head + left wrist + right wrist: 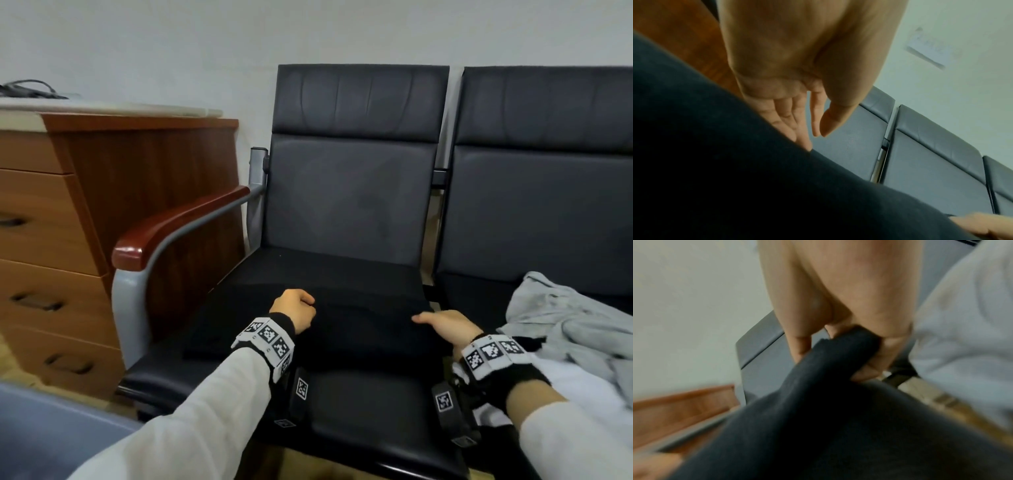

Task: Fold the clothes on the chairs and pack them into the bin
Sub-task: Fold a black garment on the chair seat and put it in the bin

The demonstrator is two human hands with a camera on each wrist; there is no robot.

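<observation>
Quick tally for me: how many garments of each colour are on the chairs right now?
Black garment: 1, on the left seat, under both hands
Light grey garment: 1, heaped on the right seat
Total: 2

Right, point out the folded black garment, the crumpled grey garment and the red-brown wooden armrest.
folded black garment (346,329), head view, flat middle between the hands.
crumpled grey garment (561,318), head view, bunched upper folds.
red-brown wooden armrest (178,222), head view, top face.
</observation>
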